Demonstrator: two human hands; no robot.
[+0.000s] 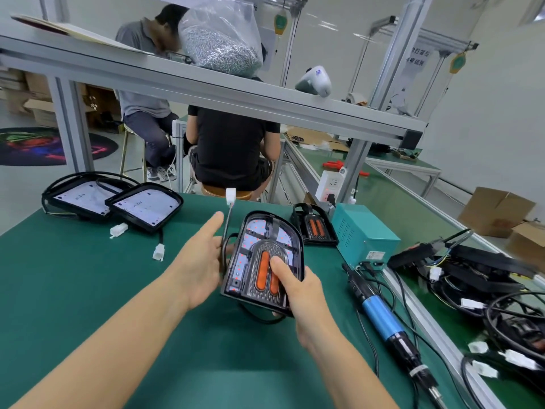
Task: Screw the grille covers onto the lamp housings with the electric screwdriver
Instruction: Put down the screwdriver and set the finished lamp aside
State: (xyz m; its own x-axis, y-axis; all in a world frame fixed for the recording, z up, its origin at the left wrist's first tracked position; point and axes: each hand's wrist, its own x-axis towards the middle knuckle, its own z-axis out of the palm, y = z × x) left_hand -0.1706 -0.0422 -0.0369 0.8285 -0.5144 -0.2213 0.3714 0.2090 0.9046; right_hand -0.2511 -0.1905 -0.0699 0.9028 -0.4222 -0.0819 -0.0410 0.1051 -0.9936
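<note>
Gripping the lamp housing (pixel 262 261), the right hand (pixel 298 293) curls round it; the left hand (pixel 200 261) is spread alongside.

A lamp housing (pixel 262 261) sits between the hands, above the counter (pixel 88 290). Two open housings (pixel 118 199) lie on the counter, far left of the left hand (pixel 200 261). The electric screwdriver (pixel 389 323) lies right of the right hand (pixel 298 293), the power box (pixel 362 234) behind it. Another covered housing (pixel 315 224) lies beyond the hands, beside that box.
</note>
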